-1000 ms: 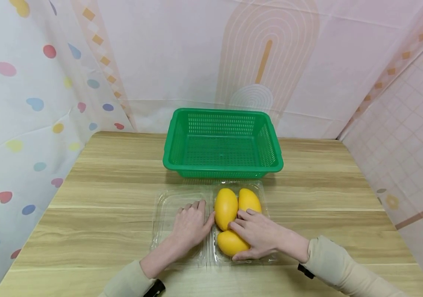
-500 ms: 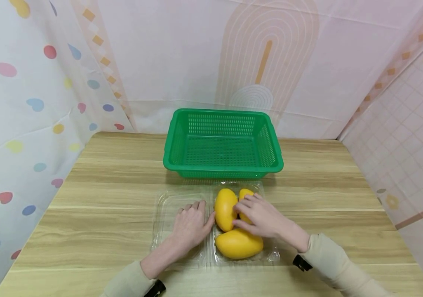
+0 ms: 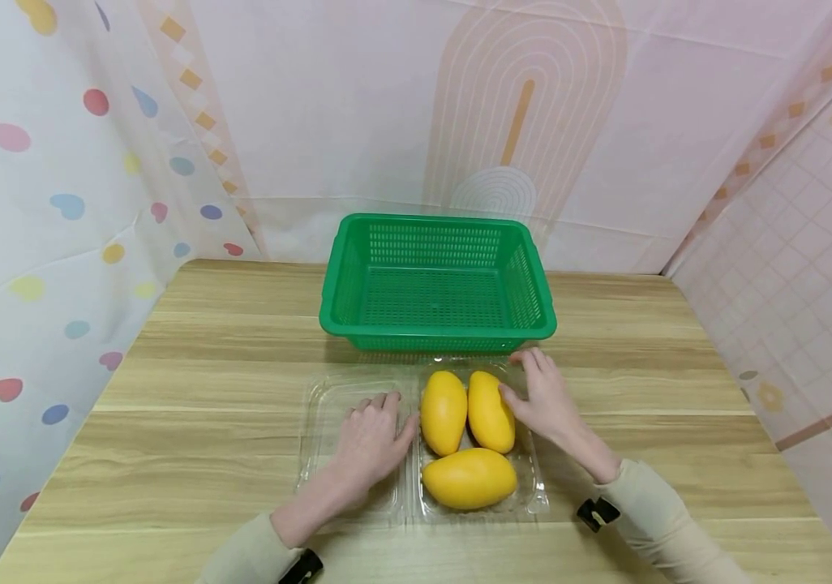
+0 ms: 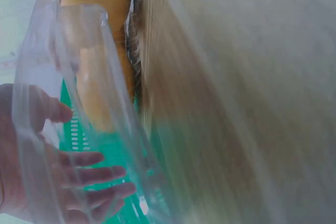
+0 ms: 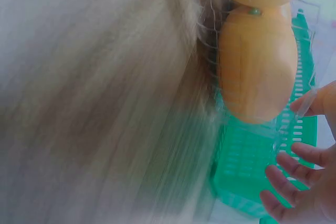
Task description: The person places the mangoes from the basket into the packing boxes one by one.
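Three yellow mangoes lie in the right half of an unfolded clear plastic clamshell box. Two of them, a left mango and a right mango, lie lengthwise side by side, and a front mango lies crosswise nearer the person. The left hand lies over the box's lid, thumb at the fold; its fingers show spread behind the clear lid in the left wrist view. At the box's right side, the right hand has its thumb by the right mango and its fingers apart, holding nothing.
A green plastic basket with perforated sides stands just behind the box. The wood-grain table reaches to patterned cloth hung at the back and both sides.
The right hand has gone from the front mango over the right mango to the box's far right side, uncovering the fruit. The front mango now lies fully crosswise. The left hand has stayed put.
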A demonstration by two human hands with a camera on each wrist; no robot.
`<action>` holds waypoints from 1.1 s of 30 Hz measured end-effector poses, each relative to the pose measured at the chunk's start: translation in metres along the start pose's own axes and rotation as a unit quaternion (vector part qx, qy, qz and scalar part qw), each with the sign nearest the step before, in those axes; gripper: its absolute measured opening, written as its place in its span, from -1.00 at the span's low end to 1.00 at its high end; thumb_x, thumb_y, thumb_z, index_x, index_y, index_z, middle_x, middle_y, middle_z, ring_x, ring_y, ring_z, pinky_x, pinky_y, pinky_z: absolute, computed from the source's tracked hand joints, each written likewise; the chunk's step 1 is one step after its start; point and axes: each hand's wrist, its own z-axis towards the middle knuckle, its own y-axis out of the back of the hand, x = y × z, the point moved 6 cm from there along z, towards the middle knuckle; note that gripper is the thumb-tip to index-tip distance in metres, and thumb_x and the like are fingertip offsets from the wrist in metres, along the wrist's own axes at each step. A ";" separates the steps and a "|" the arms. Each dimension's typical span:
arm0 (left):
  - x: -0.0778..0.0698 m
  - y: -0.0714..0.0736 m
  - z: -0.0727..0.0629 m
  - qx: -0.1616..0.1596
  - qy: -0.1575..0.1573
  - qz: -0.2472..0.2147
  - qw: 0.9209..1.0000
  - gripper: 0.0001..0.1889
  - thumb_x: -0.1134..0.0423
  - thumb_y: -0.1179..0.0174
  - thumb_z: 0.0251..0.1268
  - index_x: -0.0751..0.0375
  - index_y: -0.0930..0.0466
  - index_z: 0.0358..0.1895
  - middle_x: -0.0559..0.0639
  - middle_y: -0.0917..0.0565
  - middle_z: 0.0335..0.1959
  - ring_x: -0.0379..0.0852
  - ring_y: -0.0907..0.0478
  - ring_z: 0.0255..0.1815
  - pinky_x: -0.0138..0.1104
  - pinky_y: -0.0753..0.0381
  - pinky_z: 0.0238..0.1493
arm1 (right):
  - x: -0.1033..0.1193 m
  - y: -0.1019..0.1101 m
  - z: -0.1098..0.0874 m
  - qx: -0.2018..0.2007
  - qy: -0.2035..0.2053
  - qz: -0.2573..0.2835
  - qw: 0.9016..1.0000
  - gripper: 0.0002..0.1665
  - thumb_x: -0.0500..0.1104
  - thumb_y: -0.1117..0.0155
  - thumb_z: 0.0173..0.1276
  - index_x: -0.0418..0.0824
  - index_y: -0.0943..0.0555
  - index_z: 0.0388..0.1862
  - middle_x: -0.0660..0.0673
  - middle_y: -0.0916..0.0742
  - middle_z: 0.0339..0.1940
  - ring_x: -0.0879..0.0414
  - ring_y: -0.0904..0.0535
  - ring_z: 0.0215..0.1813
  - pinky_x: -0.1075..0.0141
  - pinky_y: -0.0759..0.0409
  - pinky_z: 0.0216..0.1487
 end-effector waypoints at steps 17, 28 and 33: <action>0.074 0.035 0.004 0.015 0.111 0.012 0.994 -0.46 0.13 -0.08 0.29 0.60 -0.39 0.10 0.48 -0.52 -0.04 0.38 -0.53 -0.12 0.11 -0.61 -0.26 | -0.019 -0.002 -0.006 0.027 -0.081 -0.022 0.996 -0.73 -0.09 -0.33 0.16 -0.29 -0.63 -0.32 -0.20 -0.63 -0.27 -0.04 -0.53 -0.24 0.19 -0.50 -0.33; 0.106 0.028 -0.005 0.111 0.171 0.032 0.979 -0.65 0.15 0.04 0.31 0.47 -0.40 -0.41 0.21 -0.48 -0.56 0.07 -0.47 -0.57 -0.15 -0.44 -0.62 | -0.020 -0.007 -0.006 0.020 -0.078 -0.017 0.997 -0.82 -0.14 -0.31 0.18 -0.26 -0.62 -0.41 -0.16 -0.62 -0.32 0.02 -0.49 -0.32 0.24 -0.46 -0.36; 0.109 0.026 -0.005 0.119 0.176 0.027 0.977 -0.74 0.22 0.05 0.26 0.37 -0.37 -0.50 0.14 -0.42 -0.64 0.02 -0.40 -0.61 -0.22 -0.38 -0.65 | -0.021 -0.008 -0.006 0.019 -0.080 -0.016 0.996 -0.85 -0.17 -0.31 0.19 -0.25 -0.61 -0.43 -0.16 -0.62 -0.32 0.00 -0.50 -0.32 0.23 -0.46 -0.38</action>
